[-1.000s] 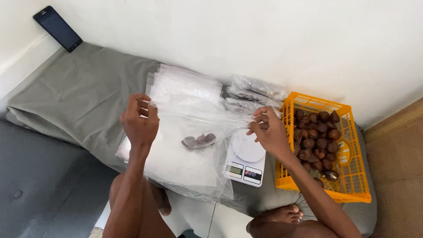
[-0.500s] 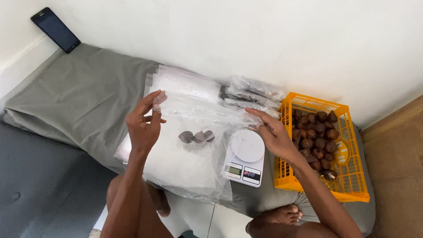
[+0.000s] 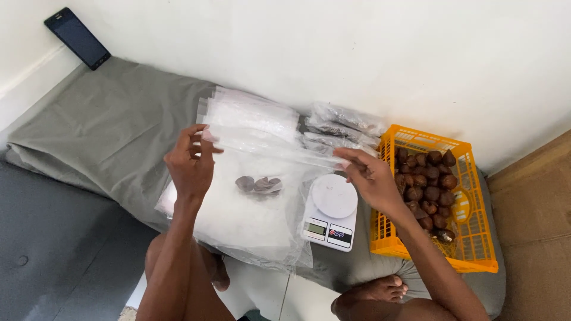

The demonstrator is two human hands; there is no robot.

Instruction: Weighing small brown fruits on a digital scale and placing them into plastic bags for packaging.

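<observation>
My left hand (image 3: 190, 163) pinches the left top corner of a clear plastic bag (image 3: 267, 156). My right hand (image 3: 372, 178) pinches the bag's right top corner, so the top edge is stretched between both hands. Three brown pieces (image 3: 259, 184) lie low inside the bag. The bag hangs over a pile of empty clear bags (image 3: 250, 226) on the grey cloth (image 3: 107, 125). A small white kitchen scale (image 3: 330, 211) stands just below my right hand.
An orange plastic crate (image 3: 470, 238) holding several dark brown round fruits (image 3: 431, 181) sits at the right. Filled clear bags (image 3: 345, 122) lie behind the scale by the white wall. A black phone (image 3: 77, 38) rests at the far left. My bare foot (image 3: 380, 291) is at the bottom.
My right hand has moved from over the scale to the bag's right corner. The bag's top edge is now pulled straight between both hands, and the brown pieces sit a little higher.
</observation>
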